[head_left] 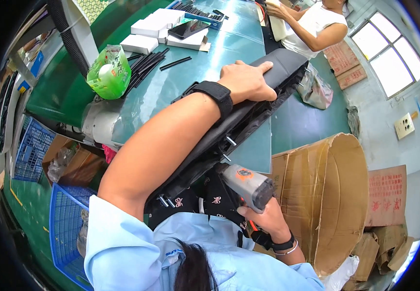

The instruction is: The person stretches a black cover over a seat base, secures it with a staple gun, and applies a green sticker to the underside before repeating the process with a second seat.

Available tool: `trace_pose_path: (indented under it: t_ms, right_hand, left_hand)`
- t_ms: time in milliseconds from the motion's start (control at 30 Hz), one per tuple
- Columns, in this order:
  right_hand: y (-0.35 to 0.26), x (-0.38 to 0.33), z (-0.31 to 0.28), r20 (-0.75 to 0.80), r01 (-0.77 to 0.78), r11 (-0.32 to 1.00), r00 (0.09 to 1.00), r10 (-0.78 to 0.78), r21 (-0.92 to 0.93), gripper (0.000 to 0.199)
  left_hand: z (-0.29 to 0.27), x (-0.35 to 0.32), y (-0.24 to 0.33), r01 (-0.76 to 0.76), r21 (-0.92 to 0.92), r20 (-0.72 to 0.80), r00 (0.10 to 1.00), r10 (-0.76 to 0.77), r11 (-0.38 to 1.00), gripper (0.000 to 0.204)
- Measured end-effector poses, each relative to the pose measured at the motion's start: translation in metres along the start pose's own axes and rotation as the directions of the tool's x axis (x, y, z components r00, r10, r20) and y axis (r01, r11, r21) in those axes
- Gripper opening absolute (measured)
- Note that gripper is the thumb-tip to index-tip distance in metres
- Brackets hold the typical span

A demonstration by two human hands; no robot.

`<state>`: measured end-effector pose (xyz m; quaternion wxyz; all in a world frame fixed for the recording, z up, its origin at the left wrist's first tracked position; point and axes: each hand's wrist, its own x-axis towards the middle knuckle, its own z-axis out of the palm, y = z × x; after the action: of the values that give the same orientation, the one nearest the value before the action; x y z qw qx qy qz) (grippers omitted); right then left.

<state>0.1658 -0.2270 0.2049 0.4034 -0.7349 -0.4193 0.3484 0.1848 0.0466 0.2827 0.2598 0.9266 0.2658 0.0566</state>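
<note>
Left hand (246, 80) laid flat, fingers spread, pressing on the far end of a long black panel (248, 109); nothing gripped, palm simply bearing down. Black wrist strap (215, 94) worn just behind that hand. Panel lying diagonally across the near edge of the green table (190, 77), running from 7 o'clock up to 1 o'clock, near end over the lap, underside showing metal bolts (167, 201). Right hand (263, 216) at 5 o'clock, closed around the grip of a grey power driver (246, 184), its nose aimed up at the panel's underside, close beside a protruding bolt; contact cannot be told. Green plastic bag (108, 72) at 10 o'clock on the table, black strips (147, 63) beside it toward 11. White boxes (151, 29) and a phone (188, 28) at 12 o'clock. Another person (311, 26) at 1 o'clock, working at the table's far end. Open cardboard box (331, 194) at 4 o'clock on the floor. Blue crate (67, 228) at 8 o'clock
</note>
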Motion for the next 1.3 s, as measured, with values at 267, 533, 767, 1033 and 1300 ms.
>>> trace_pose_path:
  t_ms: [267, 533, 767, 1033, 1300]
  right_hand:
    - [-0.011, 0.003, 0.022, -0.063, 0.154, 0.985, 0.987, -0.150, 0.078, 0.034]
    - [-0.015, -0.001, 0.030, 0.255, -0.209, 0.977, 0.943, 0.212, -0.038, 0.034]
    - [-0.006, -0.002, 0.043, 0.320, -0.028, 0.996, 0.946, 0.053, -0.082, 0.039]
    - [0.000, 0.008, 0.046, 0.436, -0.041, 0.988, 0.900, -0.027, 0.147, 0.041]
    - [-0.003, -0.019, 0.008, 0.255, 0.136, 0.988, 0.960, -0.114, -0.070, 0.047]
  left_hand:
    - [-0.002, -0.004, -0.007, -0.005, 0.004, 0.011, 1.000, 0.005, 1.000, 0.082]
    - [0.001, 0.000, -0.008, -0.050, -0.003, 0.016, 0.999, 0.050, 0.999, 0.083]
    - [-0.001, 0.000, -0.013, -0.029, -0.038, 0.011, 1.000, 0.029, 0.999, 0.084]
    - [-0.001, -0.001, -0.013, -0.063, -0.086, -0.008, 0.998, 0.062, 0.994, 0.083]
    - [-0.010, 0.013, -0.051, -0.162, -0.334, -0.166, 0.980, 0.111, 0.929, 0.089]
